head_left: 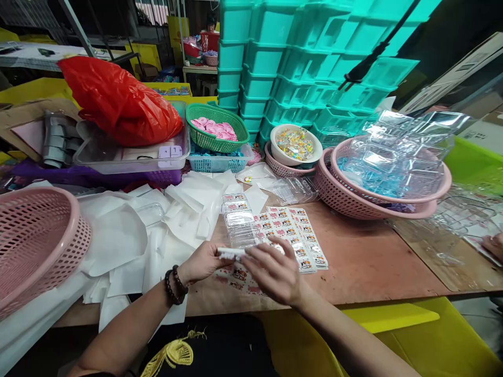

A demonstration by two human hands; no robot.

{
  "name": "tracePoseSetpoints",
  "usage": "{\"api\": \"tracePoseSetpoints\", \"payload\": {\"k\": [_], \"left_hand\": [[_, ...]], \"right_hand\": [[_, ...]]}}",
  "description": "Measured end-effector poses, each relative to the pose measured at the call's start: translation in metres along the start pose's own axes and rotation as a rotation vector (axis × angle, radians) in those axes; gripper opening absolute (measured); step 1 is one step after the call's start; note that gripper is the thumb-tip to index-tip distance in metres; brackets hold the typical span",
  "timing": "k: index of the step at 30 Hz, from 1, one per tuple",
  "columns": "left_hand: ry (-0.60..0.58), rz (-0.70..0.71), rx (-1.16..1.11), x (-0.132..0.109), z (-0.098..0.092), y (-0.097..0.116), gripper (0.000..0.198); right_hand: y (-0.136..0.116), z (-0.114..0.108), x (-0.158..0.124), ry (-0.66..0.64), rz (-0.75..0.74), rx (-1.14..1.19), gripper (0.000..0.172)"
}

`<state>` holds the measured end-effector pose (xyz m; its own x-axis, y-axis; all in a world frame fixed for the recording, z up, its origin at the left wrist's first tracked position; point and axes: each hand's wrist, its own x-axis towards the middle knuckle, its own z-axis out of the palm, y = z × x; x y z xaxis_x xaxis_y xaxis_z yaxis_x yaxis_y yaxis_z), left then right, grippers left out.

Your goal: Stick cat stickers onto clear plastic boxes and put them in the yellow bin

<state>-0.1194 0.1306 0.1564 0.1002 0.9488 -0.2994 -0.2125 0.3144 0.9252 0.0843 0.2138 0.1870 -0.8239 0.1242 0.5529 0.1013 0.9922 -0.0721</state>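
Observation:
My left hand [202, 263], with dark beaded bracelets on the wrist, pinches one end of a thin, pale flat case [231, 253], seen nearly edge-on. My right hand [277, 272] is over its other end, fingers stretched out and slightly blurred; whether they press on it is hard to see. Just beyond the hands is a row of small clear plastic cases [239, 217], some with printed labels. Beside them lie sheets of cartoon stickers [301, 235], and another sticker sheet [239, 278] is partly hidden under my hands.
White backing papers [157, 235] cover the table's left side, near a pink basket [74, 225]. Behind are a red bag [126, 104], a green basket [192, 123] and a white bowl [275, 152]. Clear packs fill a pink basket [444, 183]; teal bins [263, 63] stack behind. Another person's hand [494, 245] shows at right.

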Motion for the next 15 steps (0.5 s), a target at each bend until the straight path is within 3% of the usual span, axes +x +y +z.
{"api": "tracePoseSetpoints", "payload": {"k": [2,3,5,7,10,12,15], "left_hand": [[0.009,0.003,0.037,0.002,-0.004,0.000,0.051],[0.012,-0.001,0.049,0.002,-0.005,0.000,0.050],[0.033,0.003,0.116,0.004,-0.009,0.001,0.047],[0.081,0.082,0.260,0.005,-0.011,0.004,0.041],[0.172,0.280,0.507,0.005,-0.014,0.008,0.029],[0.205,0.328,0.607,0.006,-0.015,0.009,0.028],[0.194,0.297,0.699,0.008,-0.017,0.009,0.034]], "right_hand": [[0.000,-0.007,0.003,0.031,-0.070,0.137,0.021],[0.003,-0.011,0.008,0.068,-0.016,0.192,0.018],[0.016,-0.016,0.022,0.172,0.303,0.310,0.011],[0.039,-0.015,0.041,0.174,0.692,0.536,0.020],[0.076,-0.002,0.065,-0.115,0.980,0.909,0.038],[0.094,0.011,0.073,-0.258,1.052,0.979,0.046],[0.105,0.029,0.076,-0.338,1.080,0.984,0.051]]}}
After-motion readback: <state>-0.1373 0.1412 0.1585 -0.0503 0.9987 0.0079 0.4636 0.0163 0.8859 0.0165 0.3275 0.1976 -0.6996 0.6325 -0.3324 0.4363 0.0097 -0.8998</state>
